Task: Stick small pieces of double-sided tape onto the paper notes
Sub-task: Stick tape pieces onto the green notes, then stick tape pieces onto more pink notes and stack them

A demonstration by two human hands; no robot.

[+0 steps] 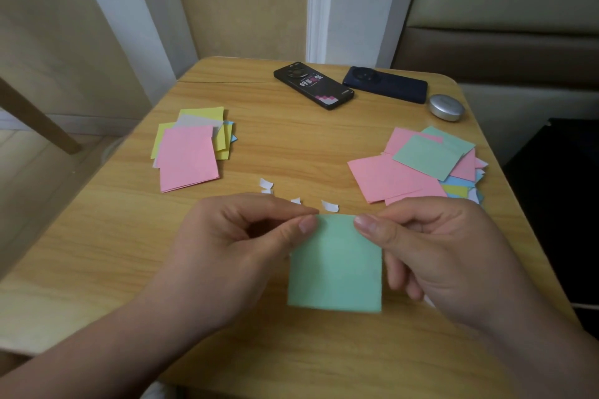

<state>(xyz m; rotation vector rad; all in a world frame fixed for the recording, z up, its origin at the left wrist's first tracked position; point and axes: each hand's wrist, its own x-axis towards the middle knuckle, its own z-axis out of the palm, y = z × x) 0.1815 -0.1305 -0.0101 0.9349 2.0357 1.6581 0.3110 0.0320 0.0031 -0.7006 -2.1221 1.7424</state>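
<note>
Beyond your left hand (pixel 233 253), off to its left, lies a stack of notes (pixel 188 155) with a pink one on top. That hand pinches the top left corner of a green note (pixel 337 269) between thumb and forefinger. Just past your fingertips, small white scraps (pixel 330 206) sit on the table (pixel 291 146) (tape or peeled backing, hard to tell). Your right hand (pixel 434 249) pinches the note's top right corner, its other fingers curled. Beyond that hand spreads a looser pile of notes (pixel 418 168), green on top.
</note>
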